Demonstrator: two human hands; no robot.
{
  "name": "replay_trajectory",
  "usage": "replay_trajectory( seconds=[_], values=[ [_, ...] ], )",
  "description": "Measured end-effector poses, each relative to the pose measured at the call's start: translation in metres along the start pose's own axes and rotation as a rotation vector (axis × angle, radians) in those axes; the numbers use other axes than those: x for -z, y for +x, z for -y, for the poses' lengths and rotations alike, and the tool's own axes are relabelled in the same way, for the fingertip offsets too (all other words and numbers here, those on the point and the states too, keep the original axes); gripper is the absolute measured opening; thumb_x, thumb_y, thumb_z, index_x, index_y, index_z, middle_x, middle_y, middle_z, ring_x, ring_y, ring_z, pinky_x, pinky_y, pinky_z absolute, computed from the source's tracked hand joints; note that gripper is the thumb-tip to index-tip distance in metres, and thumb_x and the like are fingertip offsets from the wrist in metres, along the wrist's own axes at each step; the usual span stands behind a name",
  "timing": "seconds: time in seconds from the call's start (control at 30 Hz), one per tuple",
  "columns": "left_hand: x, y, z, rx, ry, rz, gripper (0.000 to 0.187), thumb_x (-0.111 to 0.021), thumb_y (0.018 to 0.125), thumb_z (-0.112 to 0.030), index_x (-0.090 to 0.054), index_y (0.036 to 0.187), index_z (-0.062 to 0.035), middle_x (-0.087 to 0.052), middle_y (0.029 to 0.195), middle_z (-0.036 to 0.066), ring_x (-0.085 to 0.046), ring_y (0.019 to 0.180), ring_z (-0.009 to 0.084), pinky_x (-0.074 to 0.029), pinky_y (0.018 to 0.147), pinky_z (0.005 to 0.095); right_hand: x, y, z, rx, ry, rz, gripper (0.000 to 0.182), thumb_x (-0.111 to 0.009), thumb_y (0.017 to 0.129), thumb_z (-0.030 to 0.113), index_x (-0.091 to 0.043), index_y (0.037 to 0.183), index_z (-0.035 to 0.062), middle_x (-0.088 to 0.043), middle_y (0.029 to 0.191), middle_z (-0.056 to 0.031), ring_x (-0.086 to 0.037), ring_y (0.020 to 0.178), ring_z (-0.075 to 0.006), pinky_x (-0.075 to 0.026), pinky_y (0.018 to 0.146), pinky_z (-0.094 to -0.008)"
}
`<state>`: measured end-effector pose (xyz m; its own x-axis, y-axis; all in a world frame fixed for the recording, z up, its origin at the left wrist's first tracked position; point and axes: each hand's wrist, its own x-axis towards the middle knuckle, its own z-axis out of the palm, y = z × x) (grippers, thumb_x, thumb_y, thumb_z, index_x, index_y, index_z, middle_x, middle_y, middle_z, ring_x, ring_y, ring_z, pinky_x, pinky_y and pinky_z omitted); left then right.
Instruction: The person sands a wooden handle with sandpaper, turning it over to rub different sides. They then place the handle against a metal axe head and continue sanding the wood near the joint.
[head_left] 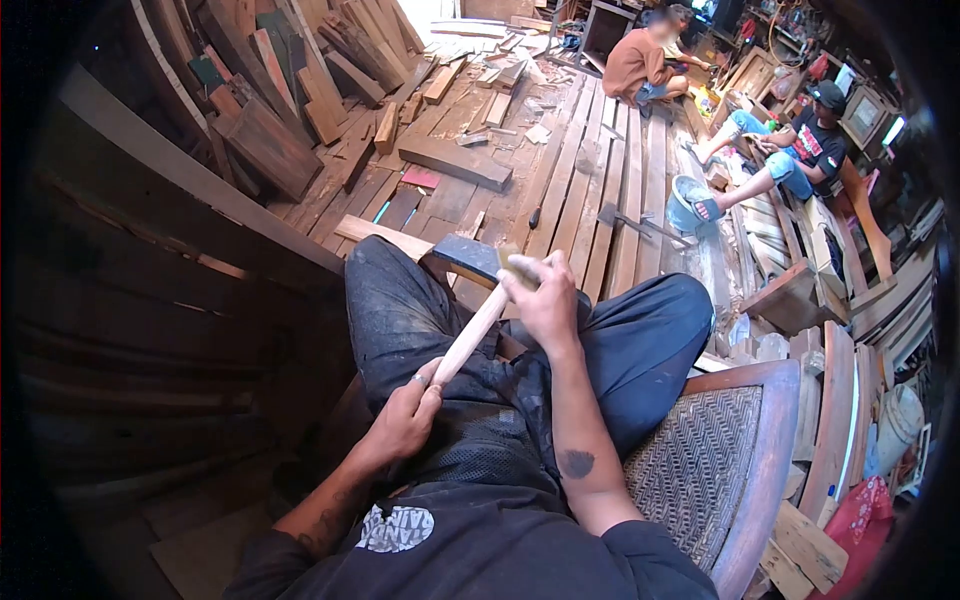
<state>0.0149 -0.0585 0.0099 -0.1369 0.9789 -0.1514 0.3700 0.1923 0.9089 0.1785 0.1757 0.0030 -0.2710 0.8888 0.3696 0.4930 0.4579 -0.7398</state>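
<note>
My left hand (405,415) is wrapped round the near end of a pale, slim wooden stick (470,340), which slants up and away over my lap. At the stick's far end, my right hand (543,300) has its fingers bent round a small yellowish piece of sandpaper (508,260), pressed close to the wood. Just beyond the stick's tip lies a dark-topped block (467,256), between my knees. Part of the sandpaper is hidden behind my fingers.
A woven-seat chair frame (700,470) is at my right. Boards lean at the upper left (270,150). On the slatted floor lie a thick plank (455,162), a hammer-like tool (640,225) and a bucket (690,205). Two people sit at the upper right, one in brown (635,65), one in black (815,140).
</note>
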Motion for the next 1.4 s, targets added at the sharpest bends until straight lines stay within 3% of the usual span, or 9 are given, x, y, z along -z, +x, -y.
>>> replay_trajectory(
  seconds=[0.03, 0.13, 0.17, 0.4, 0.5, 0.6, 0.67, 0.9, 1.4],
  values=[
    [-0.002, -0.001, -0.001, 0.004, -0.005, -0.004, 0.052, -0.046, 0.113, -0.018, -0.045, 0.162, 0.0001, -0.065, 0.092, 0.017, -0.069, 0.088, 0.0293, -0.053, 0.086, 0.0417, -0.001, 0.006, -0.003, 0.006, -0.010, -0.020, 0.034, -0.090, 0.087, 0.026, -0.086, 0.114, 0.0059, -0.066, 0.100, -0.0175, -0.071, 0.097, -0.0327, -0.058, 0.091, -0.0425],
    [-0.004, 0.001, 0.000, -0.001, -0.009, -0.010, 0.052, -0.046, 0.113, -0.018, -0.046, 0.162, 0.0002, -0.065, 0.092, 0.017, -0.069, 0.088, 0.0290, -0.053, 0.086, 0.0413, 0.002, -0.006, 0.013, 0.001, 0.014, 0.067, 0.033, -0.088, 0.088, 0.030, -0.086, 0.113, 0.0072, -0.067, 0.100, -0.0186, -0.068, 0.099, -0.0354, -0.055, 0.093, -0.0461],
    [-0.005, 0.001, 0.001, -0.010, -0.007, -0.017, 0.052, -0.046, 0.113, -0.018, -0.046, 0.162, 0.0005, -0.065, 0.092, 0.017, -0.069, 0.088, 0.0287, -0.053, 0.086, 0.0412, -0.001, -0.014, 0.013, 0.106, 0.043, 0.041, 0.032, -0.087, 0.088, 0.029, -0.087, 0.111, 0.0079, -0.067, 0.100, -0.0186, -0.068, 0.098, -0.0354, -0.056, 0.092, -0.0456],
    [-0.001, 0.000, -0.006, -0.005, 0.025, 0.001, 0.052, -0.047, 0.113, -0.018, -0.045, 0.162, 0.0012, -0.067, 0.096, 0.018, -0.070, 0.090, 0.0290, -0.053, 0.086, 0.0403, 0.007, 0.005, 0.000, -0.034, -0.009, -0.037, 0.033, -0.088, 0.089, 0.030, -0.086, 0.112, 0.0066, -0.068, 0.100, -0.0182, -0.070, 0.096, -0.0357, -0.057, 0.090, -0.0445],
    [-0.003, -0.001, -0.005, 0.009, -0.004, -0.007, 0.053, -0.047, 0.113, -0.018, -0.045, 0.162, 0.0015, -0.068, 0.097, 0.019, -0.070, 0.091, 0.0291, -0.054, 0.087, 0.0397, 0.008, -0.016, 0.009, 0.122, 0.033, 0.016, 0.037, -0.090, 0.088, 0.029, -0.086, 0.117, 0.0067, -0.068, 0.097, -0.0161, -0.070, 0.091, -0.0311, -0.057, 0.085, -0.0415],
    [0.001, -0.001, -0.010, 0.023, 0.004, 0.019, 0.053, -0.047, 0.113, -0.018, -0.045, 0.162, 0.0017, -0.068, 0.098, 0.019, -0.071, 0.092, 0.0299, -0.053, 0.089, 0.0400, 0.015, -0.010, 0.010, -0.027, 0.031, 0.107, 0.035, -0.087, 0.089, 0.032, -0.086, 0.116, 0.0087, -0.067, 0.100, -0.0189, -0.071, 0.099, -0.0359, -0.058, 0.090, -0.0450],
    [0.001, -0.001, -0.007, -0.015, 0.008, 0.011, 0.054, -0.047, 0.113, -0.018, -0.044, 0.163, 0.0017, -0.068, 0.099, 0.020, -0.071, 0.093, 0.0307, -0.053, 0.090, 0.0402, 0.011, 0.005, -0.006, -0.116, -0.009, 0.022, 0.038, -0.087, 0.090, 0.033, -0.085, 0.119, 0.0087, -0.067, 0.100, -0.0201, -0.070, 0.099, -0.0365, -0.057, 0.090, -0.0457],
    [-0.001, -0.002, -0.002, -0.049, 0.027, 0.006, 0.055, -0.048, 0.113, -0.019, -0.043, 0.163, 0.0010, -0.069, 0.098, 0.020, -0.071, 0.092, 0.0321, -0.054, 0.090, 0.0410, 0.009, -0.017, 0.009, -0.016, 0.008, 0.053, 0.039, -0.088, 0.088, 0.032, -0.086, 0.118, 0.0075, -0.065, 0.098, -0.0185, -0.069, 0.099, -0.0362, -0.056, 0.093, -0.0455],
    [-0.001, -0.003, -0.004, 0.008, -0.038, 0.008, 0.052, -0.049, 0.112, -0.020, -0.049, 0.160, 0.0022, -0.067, 0.096, 0.015, -0.066, 0.089, 0.0230, -0.053, 0.087, 0.0383, 0.006, -0.001, -0.013, -0.038, -0.096, -0.012, 0.036, -0.084, 0.092, 0.034, -0.086, 0.118, 0.0102, -0.069, 0.099, -0.0214, -0.070, 0.098, -0.0382, -0.056, 0.092, -0.0466]
  ],
)
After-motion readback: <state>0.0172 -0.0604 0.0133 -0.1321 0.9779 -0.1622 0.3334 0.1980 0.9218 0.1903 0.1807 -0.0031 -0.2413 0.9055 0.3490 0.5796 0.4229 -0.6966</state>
